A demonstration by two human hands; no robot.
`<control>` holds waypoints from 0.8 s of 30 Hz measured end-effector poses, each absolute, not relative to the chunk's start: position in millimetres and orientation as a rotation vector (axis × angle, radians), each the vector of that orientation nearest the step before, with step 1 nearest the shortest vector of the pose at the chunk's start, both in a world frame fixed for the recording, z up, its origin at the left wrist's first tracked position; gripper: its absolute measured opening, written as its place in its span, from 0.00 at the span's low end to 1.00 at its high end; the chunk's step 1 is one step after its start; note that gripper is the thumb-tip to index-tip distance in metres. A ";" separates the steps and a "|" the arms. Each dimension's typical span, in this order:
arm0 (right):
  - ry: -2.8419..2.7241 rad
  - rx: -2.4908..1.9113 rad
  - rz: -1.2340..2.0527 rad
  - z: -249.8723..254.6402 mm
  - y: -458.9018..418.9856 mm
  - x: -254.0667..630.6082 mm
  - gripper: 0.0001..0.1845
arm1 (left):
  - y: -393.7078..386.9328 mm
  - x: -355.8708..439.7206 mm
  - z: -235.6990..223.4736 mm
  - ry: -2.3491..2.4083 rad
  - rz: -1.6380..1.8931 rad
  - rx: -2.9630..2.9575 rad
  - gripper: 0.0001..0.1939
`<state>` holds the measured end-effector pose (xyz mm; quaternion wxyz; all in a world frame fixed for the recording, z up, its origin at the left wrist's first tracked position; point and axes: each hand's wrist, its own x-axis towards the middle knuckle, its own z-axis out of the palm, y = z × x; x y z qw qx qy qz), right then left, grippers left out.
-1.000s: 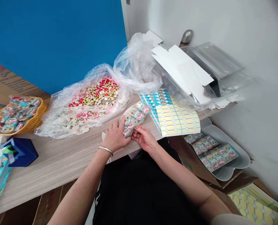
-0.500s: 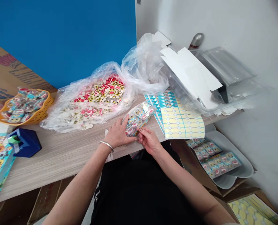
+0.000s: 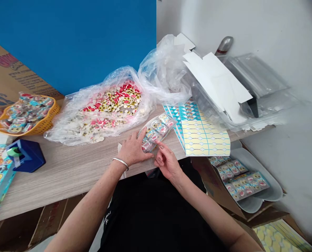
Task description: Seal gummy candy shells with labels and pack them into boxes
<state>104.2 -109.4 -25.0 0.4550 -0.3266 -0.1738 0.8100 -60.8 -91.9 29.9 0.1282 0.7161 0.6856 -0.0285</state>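
Observation:
A clear plastic blister pack with colourful wrapped pieces inside lies slantwise on the table in front of me. My left hand, with a bangle at its wrist, grips the pack's near left end, fingers over its top and thumb along the near edge. My right hand is at the pack's near side. Its index finger is stretched out and touches the pack, while the other fingers are curled with nothing visible in them. The pack's left end is partly hidden under my left hand.
Behind the pack spreads a plastic bag of small red, white and yellow pieces. Printed sheets lie to the right, near clear plastic trays. Left stand a yellow basket and a blue tape dispenser. Filled packs lie below right.
My right hand's index finger has straightened and moved slightly up onto the pack, from a pinch at its near edge. My left hand stays on the pack.

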 end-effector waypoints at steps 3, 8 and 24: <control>-0.413 -0.831 1.956 -23.8 -110.1 104.8 0.22 | -92.5 -58.7 30.4 2.009 -0.110 2.090 0.57; -0.370 -0.842 1.903 -21.2 -108.7 105.1 0.17 | -93.3 -57.0 29.4 2.033 -0.107 2.110 0.53; -0.274 -0.962 1.630 -42.4 -61.1 118.6 0.18 | -92.0 -58.1 27.4 2.009 -0.093 2.154 0.51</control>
